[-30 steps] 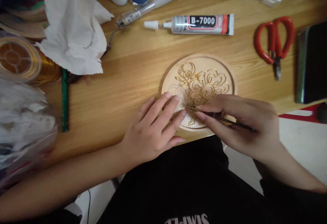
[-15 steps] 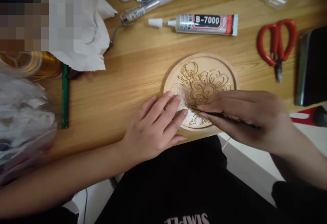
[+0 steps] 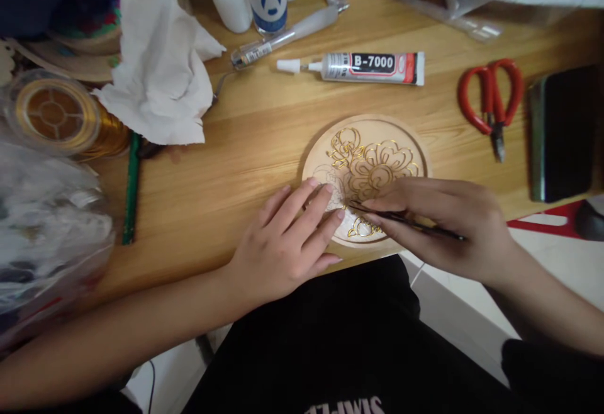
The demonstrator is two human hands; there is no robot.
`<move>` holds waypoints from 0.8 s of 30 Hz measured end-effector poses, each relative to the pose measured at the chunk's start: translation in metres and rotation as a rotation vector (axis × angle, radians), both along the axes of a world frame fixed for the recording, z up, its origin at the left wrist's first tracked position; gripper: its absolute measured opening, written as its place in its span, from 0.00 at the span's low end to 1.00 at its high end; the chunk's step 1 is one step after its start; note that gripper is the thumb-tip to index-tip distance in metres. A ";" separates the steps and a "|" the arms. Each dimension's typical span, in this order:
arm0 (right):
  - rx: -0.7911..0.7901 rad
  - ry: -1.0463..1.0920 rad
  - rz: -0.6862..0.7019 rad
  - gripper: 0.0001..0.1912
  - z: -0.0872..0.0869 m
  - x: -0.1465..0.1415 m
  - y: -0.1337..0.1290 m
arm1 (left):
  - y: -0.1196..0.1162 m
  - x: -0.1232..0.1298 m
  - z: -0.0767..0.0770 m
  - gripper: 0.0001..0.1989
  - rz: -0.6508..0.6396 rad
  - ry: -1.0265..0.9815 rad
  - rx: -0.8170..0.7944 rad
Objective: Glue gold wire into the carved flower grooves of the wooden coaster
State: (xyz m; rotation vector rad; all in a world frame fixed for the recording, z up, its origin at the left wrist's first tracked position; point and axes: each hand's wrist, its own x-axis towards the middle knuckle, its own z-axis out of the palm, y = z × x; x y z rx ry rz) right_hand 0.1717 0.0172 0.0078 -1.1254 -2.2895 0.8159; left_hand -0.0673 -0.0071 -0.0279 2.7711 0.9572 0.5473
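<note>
A round wooden plate (image 3: 314, 156) lies near the table's front edge, with gold wire flower outlines (image 3: 381, 172) on it and thin drawn lines at its left part. My left hand (image 3: 287, 238) rests on the plate's lower left, fingers spread, holding nothing that shows. Dark, thin tweezers (image 3: 425, 226) are pinched in my right hand (image 3: 438, 225). Their tips touch down on the plate close to my left fingertips, above a small gold wire shape (image 3: 362, 228) at the bottom.
Beyond the plate lies a B-7000 glue tube (image 3: 372, 68). Red-handled cutters (image 3: 491, 102) and a phone (image 3: 564, 134) lie to the right. At left are crumpled tissue (image 3: 165, 68), a gold wire spool (image 3: 54, 112), a green pencil (image 3: 132, 190) and a plastic bag (image 3: 47, 231).
The view has shifted, so table objects appear lower and the right-side ones further left. Both hands keep nearly the same pose on the plate, the tweezers still in my right hand.
</note>
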 end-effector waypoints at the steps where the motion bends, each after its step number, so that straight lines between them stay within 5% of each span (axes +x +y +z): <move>1: 0.016 0.012 -0.021 0.08 -0.002 0.000 -0.001 | 0.000 0.000 0.000 0.22 0.001 -0.005 0.001; 24: -0.030 0.029 0.053 0.06 0.001 0.000 0.010 | -0.001 0.000 -0.001 0.22 0.004 0.008 -0.003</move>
